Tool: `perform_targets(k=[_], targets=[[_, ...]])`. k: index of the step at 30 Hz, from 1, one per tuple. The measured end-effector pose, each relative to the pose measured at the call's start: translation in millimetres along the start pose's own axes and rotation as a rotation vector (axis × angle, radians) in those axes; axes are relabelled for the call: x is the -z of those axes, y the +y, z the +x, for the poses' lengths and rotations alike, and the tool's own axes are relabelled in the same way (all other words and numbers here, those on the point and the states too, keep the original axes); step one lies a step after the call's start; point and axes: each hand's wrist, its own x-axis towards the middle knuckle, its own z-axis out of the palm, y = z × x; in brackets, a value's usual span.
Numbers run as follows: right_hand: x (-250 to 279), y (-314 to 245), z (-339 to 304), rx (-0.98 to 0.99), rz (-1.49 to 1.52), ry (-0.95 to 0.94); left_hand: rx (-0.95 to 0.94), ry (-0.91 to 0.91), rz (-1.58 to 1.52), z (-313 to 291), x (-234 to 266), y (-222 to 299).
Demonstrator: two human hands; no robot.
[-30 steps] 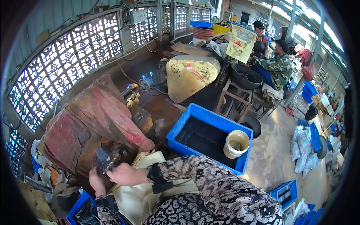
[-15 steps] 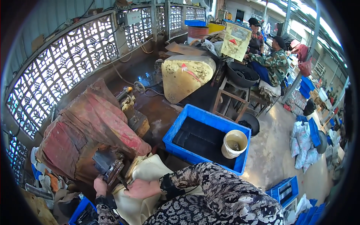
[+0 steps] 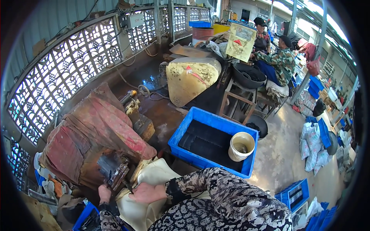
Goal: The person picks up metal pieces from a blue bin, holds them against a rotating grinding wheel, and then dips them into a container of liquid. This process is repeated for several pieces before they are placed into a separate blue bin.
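Step in hand, I judge: presenting dark slim piece at metal fixture. Right hand pinches piece over cream sheet; left hand near fixture, grip I can't tell. Next move likely calls for steady pinch, careful alignment.

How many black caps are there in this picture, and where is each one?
2. One black cap is on the person in the camouflage jacket; the other black cap is on the person just left. Others may be hidden farther away.
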Motion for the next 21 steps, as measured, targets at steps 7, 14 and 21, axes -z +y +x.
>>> perform_targets(k=[7, 14, 21], targets=[[55.7, 23.7, 39.1, -0.448, 0.345, 0.057, 0.109, 0.343, -0.063, -12.7, 68.6, 82.9], [4.9, 53.3, 112.4, -0.702, 0.697, 0.518, -0.153, 0.357, 0.008, -16.0, 100.5, 234.6], [16.1, 108.3, 77.0, -0.643, 0.455, 0.527, 0.401, 0.057, -1.259, -21.1, 112.0, 213.5]])
